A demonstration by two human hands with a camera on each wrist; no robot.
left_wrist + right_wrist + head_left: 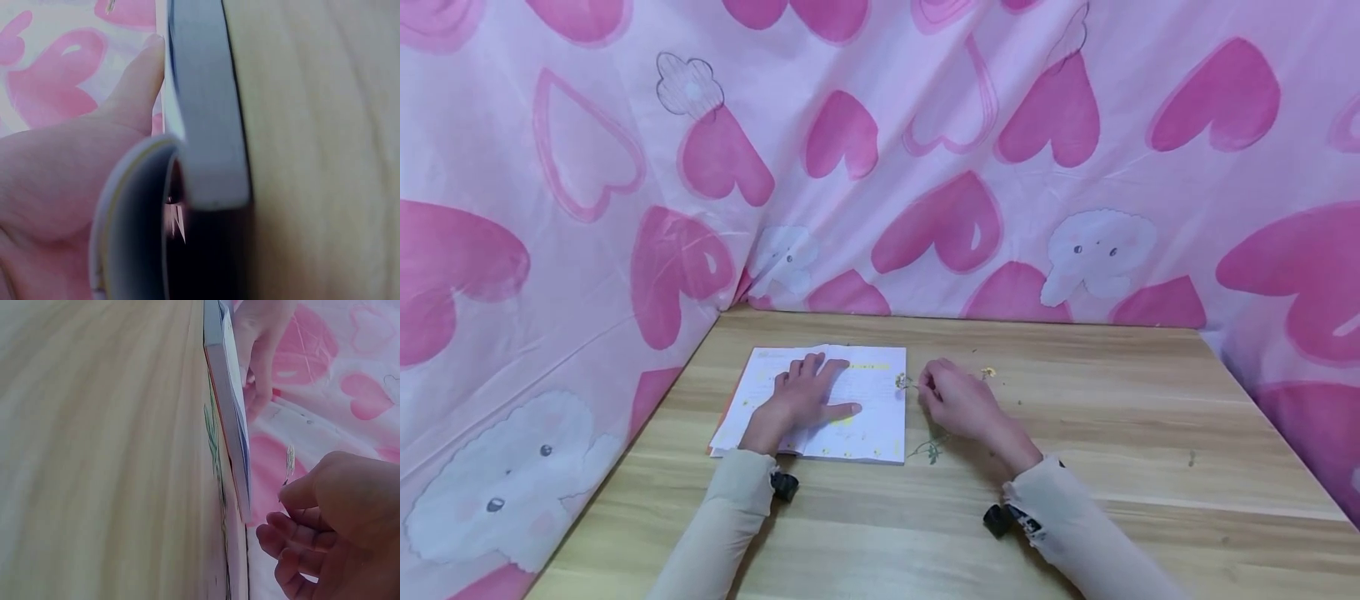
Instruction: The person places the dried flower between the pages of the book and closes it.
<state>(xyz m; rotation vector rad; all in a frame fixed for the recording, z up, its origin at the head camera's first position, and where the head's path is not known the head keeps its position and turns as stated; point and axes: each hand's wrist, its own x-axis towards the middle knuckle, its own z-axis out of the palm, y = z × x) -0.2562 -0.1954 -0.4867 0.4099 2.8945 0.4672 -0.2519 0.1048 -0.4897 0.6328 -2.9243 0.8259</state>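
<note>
An open book (pixel 880 400) with white pages and small yellow prints lies on the wooden table. My left hand (pixel 801 396) rests across its pages, fingers spread and thumb pointing right. In the left wrist view, the thick page block (pixel 209 112) stands beside that hand, and a curved page or cover edge (pixel 103 244) bends up close to the camera. Just right of the book, my right hand (pixel 962 402) pinches a small flower (pixel 901 381) by its thin stem; the bloom overlaps the page's right edge in the head view. The right wrist view shows the flower (pixel 289 464) above the thumb and forefinger.
A green leafy sprig (pixel 932 451) lies on the table by the book's lower right corner. Behind my right hand is a small yellow flower (pixel 988 372). Tiny bits dot the wooden table (pixel 1112 442). A pink heart-print curtain (pixel 936 221) encloses the back and sides.
</note>
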